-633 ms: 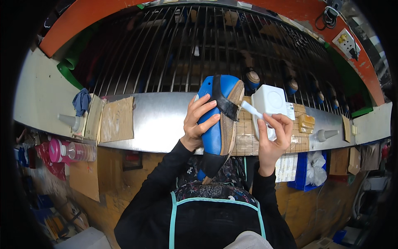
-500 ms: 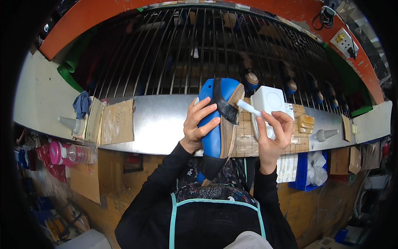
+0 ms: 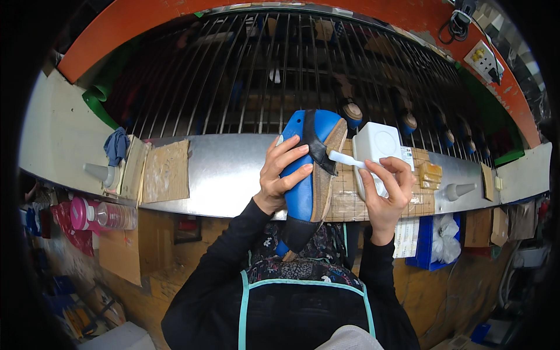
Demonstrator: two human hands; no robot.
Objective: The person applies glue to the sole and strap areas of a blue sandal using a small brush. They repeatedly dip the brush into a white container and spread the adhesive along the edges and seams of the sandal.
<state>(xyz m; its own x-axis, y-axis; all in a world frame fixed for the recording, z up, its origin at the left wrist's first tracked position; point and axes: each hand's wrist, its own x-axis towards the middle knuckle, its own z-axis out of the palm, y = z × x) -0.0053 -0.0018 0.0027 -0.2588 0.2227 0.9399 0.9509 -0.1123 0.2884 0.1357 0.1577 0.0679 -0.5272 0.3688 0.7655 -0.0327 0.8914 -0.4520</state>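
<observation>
A blue shoe (image 3: pixel 300 197) is held tilted above the front edge of a metal bench (image 3: pixel 224 166), its tan sole facing right. The left hand (image 3: pixel 277 178) is curved around it, fingers spread across the upper. The right hand (image 3: pixel 388 191) pinches a slim white brush-like tool (image 3: pixel 349 161) in its fingertips, the tip at the sole's edge — contact is unclear. Light, steady strokes along that edge would likely serve best — shoe braced firmly, tip off the blue.

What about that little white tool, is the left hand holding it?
No, the right hand holds the white tool, while the left hand holds the blue shoe.
</observation>
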